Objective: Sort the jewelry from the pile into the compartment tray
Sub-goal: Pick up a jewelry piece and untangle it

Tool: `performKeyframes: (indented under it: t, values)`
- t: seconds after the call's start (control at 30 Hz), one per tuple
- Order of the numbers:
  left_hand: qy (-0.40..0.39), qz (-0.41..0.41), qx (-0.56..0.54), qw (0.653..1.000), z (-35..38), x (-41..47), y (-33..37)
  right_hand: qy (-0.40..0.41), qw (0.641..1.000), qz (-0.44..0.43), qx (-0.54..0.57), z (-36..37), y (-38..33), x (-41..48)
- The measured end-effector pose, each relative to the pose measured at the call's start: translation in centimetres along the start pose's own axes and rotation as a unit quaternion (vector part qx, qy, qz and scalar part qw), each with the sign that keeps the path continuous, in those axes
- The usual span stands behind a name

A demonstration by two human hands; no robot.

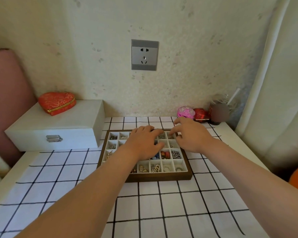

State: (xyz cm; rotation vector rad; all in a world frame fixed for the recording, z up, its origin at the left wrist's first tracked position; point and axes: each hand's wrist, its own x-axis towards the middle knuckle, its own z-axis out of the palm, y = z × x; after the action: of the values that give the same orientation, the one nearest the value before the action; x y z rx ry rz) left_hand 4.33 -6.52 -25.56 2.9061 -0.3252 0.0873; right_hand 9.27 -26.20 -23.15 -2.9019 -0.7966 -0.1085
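- Right fingers (172,133) are spread and bent, tips dipping toward the far-right cells; I cannot tell whether they pinch a piece; left fingers (155,132) lie straight and close together across the far middle cells, holding nothing that shows.
- Right hand (192,137) and left hand (143,143) are both over the compartment tray (160,177); jewelry sits in its cells: a silver chain (176,154), red beads (165,154), gold rings (142,168) near the front; no loose pile shows, though the hands may hide it.
- Risks, as I judge them: a small piece could drop into the wrong cell, the cells being tight and the dividers low; the left palm could drag beads over a divider; the chain could snag a fingertip.
- The tray lies on a checked cloth (162,203) with open room in front; a white box (58,127) stands near its left side; trinkets (186,112) crowd the far right corner.
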Motion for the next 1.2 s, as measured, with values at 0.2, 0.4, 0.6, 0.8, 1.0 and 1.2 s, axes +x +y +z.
performKeyframes:
  t: [0.2, 0.4, 0.6, 0.8, 1.0, 1.2]
  values:
    - [0.006, -0.002, 0.005, 1.000, 0.2, 0.0, 0.2, -0.023, 1.000, -0.003, -0.003, 0.2, -0.5, 0.0]
    - [0.005, -0.002, -0.002, 1.000, 0.3, -0.2, 0.3, -0.013, 1.000, -0.005, -0.016, 0.2, -0.5, -0.3]
    - [0.004, 0.002, -0.011, 1.000, 0.4, -0.4, 0.0, 0.020, 1.000, 0.007, 0.003, 0.3, -0.6, -0.3]
    - [-0.026, -0.005, 0.017, 1.000, 0.4, -0.8, -0.1, -0.011, 1.000, -0.007, -0.018, 0.4, -0.7, -1.0]
    - [-0.034, -0.004, 0.012, 0.999, 0.2, -1.4, -0.1, -0.007, 0.999, -0.017, -0.028, 0.1, -0.8, -1.7]
    - [-0.036, -0.004, 0.012, 0.999, -0.6, -2.2, 0.1, -0.006, 0.999, -0.020, -0.040, 0.5, -1.3, -1.5]
